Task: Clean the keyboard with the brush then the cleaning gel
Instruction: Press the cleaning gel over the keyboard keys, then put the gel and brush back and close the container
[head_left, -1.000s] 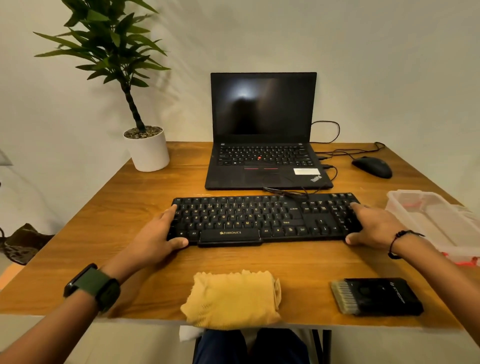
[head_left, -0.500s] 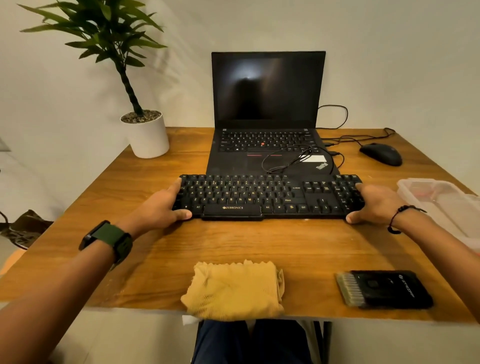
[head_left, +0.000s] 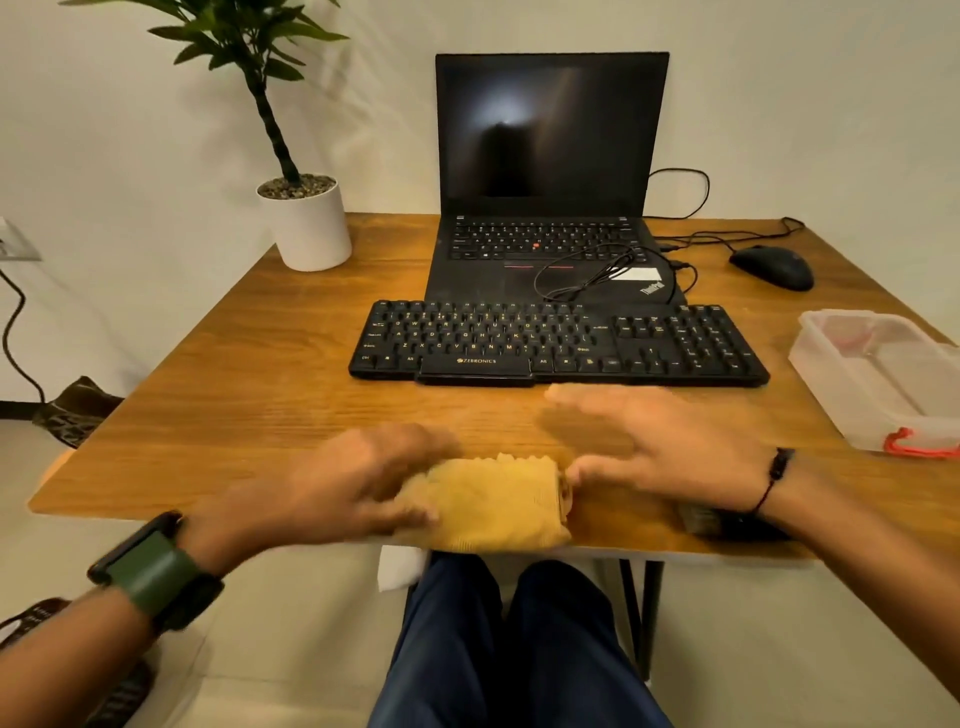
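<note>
My left hand (head_left: 358, 480) is open, blurred, touching the left end of the folded yellow cloth (head_left: 493, 504) at the table's near edge. Black full-size keyboard (head_left: 558, 344) sits mid-table, nothing on it. My right hand (head_left: 670, 457) is open, empty, hovering over the black bristle brush (head_left: 711, 522) near the near-right edge. Judging by this: brushing not started, gel step left; gel not identifiable.

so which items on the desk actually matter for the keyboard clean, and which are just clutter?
Job:
keyboard
brush, mostly hidden under the right wrist
left hand, right hand, both blurred beside the cloth

Lying about:
yellow cloth
laptop
mouse
potted plant
clear plastic box

Cleaning gel: not identifiable.
</note>
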